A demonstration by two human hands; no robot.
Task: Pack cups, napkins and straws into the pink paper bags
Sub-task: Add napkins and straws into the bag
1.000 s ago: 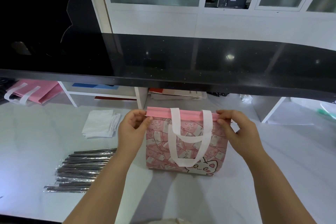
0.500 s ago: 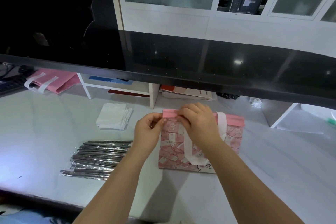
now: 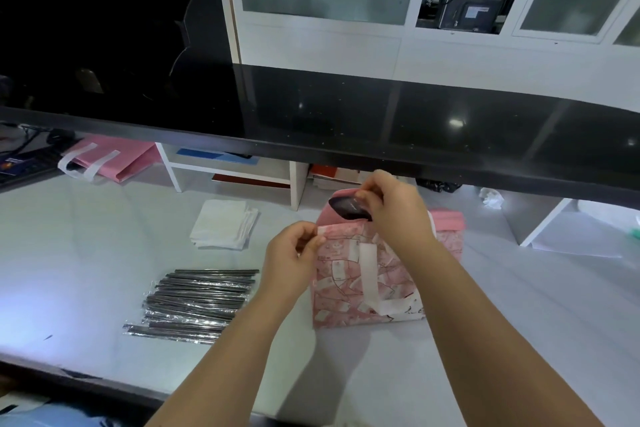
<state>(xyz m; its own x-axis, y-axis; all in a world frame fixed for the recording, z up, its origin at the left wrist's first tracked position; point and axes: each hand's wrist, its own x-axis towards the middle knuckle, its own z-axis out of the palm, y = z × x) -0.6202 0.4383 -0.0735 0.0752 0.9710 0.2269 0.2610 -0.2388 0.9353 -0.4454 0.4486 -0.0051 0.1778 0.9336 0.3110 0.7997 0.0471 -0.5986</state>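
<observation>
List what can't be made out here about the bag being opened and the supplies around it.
- Inside of the patterned bag: head view, only a dark gap shows beside the right hand; contents unreadable.
- Flat pink bag: head view, far end hidden under the black counter.
- Straws: head view, wrapper glare blurs them; count unclear.
- Cups: none visible in frame.

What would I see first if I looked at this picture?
The pink bag with cartoon prints stands in the middle, its top open, the left hand and right hand each pinching an edge. Left of it lie shiny wrapped straws, with a stack of white napkins behind them.
</observation>
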